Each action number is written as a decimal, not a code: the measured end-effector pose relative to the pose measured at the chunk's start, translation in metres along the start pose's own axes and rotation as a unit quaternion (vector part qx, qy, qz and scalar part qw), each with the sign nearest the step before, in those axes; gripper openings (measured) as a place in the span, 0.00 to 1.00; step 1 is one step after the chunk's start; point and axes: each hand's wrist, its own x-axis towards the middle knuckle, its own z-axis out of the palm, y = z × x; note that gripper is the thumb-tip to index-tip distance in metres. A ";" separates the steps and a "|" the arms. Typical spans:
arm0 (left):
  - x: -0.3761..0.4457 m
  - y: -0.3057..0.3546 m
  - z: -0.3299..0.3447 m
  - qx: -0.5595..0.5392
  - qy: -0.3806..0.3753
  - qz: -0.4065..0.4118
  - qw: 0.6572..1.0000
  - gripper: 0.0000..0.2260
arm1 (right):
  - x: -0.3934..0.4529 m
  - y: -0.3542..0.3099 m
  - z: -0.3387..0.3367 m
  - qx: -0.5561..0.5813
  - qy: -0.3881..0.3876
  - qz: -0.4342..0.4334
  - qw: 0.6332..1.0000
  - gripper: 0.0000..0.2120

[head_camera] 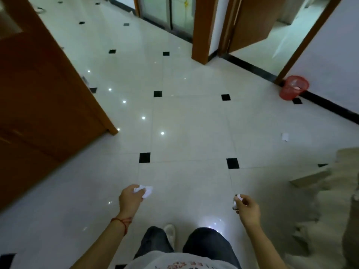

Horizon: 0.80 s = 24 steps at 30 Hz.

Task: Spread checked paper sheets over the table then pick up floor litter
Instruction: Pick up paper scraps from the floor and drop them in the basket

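Person stands on tiled floor (184,117), left hand (130,197) gripping crumpled white paper (144,191), right hand (247,209) pinching smaller paper wad (237,199). One white scrap (285,136) lies on floor at right; red mesh bin (293,87) sits by far wall, w/ wooden door (44,98) at left.

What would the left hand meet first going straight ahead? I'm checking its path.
Judging roughly, the left hand, gripping crumpled paper, points over bare tiled floor; the way looks free. Depth is unclear.
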 end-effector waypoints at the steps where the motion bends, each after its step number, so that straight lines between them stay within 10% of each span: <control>1: 0.018 0.022 0.012 0.006 -0.016 0.016 1.000 0.08 | 0.006 -0.003 -0.001 0.011 0.013 0.010 1.000 0.10; 24: 0.220 0.337 0.370 0.095 -0.204 0.101 0.969 0.07 | 0.364 -0.153 -0.139 0.122 0.181 0.076 0.973 0.13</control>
